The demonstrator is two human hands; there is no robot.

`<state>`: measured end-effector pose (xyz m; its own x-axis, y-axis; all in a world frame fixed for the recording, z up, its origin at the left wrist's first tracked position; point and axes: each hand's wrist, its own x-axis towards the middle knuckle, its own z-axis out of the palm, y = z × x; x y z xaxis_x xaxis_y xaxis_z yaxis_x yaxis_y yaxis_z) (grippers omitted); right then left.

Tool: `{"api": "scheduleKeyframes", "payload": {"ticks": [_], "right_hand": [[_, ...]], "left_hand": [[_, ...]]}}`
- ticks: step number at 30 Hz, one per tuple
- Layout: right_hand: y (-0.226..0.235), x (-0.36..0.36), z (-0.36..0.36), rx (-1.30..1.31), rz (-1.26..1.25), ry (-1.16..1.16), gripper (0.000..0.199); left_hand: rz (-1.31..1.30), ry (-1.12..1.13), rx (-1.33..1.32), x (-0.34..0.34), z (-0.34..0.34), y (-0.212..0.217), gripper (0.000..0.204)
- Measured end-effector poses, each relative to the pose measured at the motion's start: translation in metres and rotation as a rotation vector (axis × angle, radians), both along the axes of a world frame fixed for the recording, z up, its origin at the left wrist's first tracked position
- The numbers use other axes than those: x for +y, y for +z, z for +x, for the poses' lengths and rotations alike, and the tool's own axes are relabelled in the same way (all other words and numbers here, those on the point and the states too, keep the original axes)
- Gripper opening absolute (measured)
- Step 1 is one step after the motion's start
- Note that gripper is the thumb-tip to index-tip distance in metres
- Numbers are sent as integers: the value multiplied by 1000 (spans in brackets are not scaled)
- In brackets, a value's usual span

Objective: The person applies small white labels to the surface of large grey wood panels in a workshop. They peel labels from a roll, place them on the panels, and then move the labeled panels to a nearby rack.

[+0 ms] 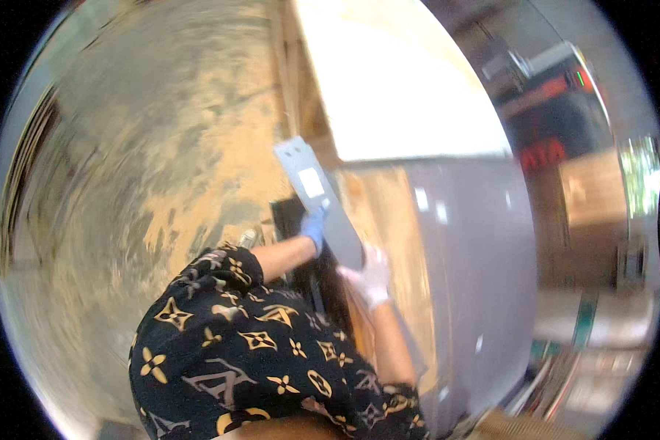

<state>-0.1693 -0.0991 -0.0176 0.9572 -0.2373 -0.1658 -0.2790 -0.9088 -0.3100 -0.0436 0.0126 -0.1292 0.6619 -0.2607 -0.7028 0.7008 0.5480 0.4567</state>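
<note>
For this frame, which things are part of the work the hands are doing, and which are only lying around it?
In the work:
- long grey metal strip with a white label
- left hand in a blue glove, gripping the strip
- right hand in a white glove, gripping it lower down

Lying about:
- white panel above
- grey sheet surface to the right
- sandy floor
- cardboard box, blurred
</note>
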Motion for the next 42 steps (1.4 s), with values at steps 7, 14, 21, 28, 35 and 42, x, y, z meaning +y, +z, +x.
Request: {"api": "scheduleKeyframes", "payload": {"ticks": [7,14,21,28,35,42], "right_hand": [[-4,-50,11,569,795,97,82],[28,16,26,830,1090,182,56],[14,241,124,916,904,652,60],[46,485,162,1100,1170,864,82],[82,599,219,1356,742,1071,95],[99,815,298,1142,1004,1198,98]], "left_hand": [[47,203,-236,82,8,61,46],[18,564,-41,218,-18,104,38],[152,830,-289,393,-58,82,45],[188,841,-458,506,-105,88,52],[231,1149,-375,731,-88,91,49],[379,1133,-469,967,15,134,46]]}}
